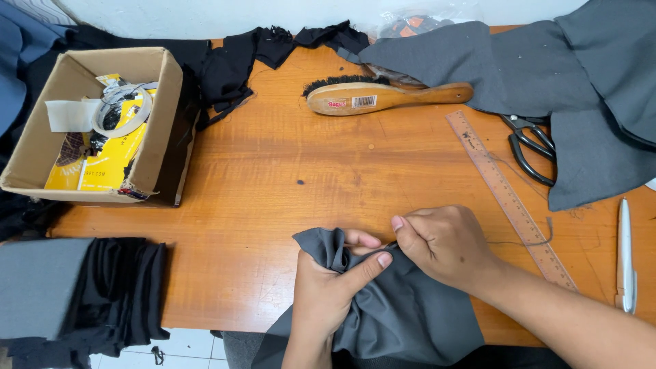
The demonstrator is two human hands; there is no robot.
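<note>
Your left hand [326, 290] is clenched around a bunched fold of one piece of grey cloth [396, 314] at the near edge of the bench [273, 178], thumb pressed along the fold. Just beside it, touching, your right hand [444, 242] pinches the same fold between thumb and forefinger; whether it also holds a needle you cannot tell. The cloth hangs off the near edge toward your lap.

Largest on the bench is one spread of dark grey fabric [547, 68] covering the far right corner. Next, one stack of folded cloth [75, 290], grey on top and black beneath, sits at the near left corner and hangs past the edge. One cardboard box [164, 116] stands open at the left edge; in it lie yellow printed packets [109, 160], one roll of tape [123, 109] and one white scrap [68, 115]. Black fabric scraps [246, 58] trail along the far edge behind the box.

One wooden clothes brush [376, 97] lies near the far edge, bristles facing away from you. One wooden ruler [509, 198] runs diagonally on the right side, just beside your right hand. One pair of black-handled scissors [529, 147] lies partly under the dark fabric. One white pen [625, 256] rests near the right edge. One loose thread [526, 242] crosses the ruler.
</note>
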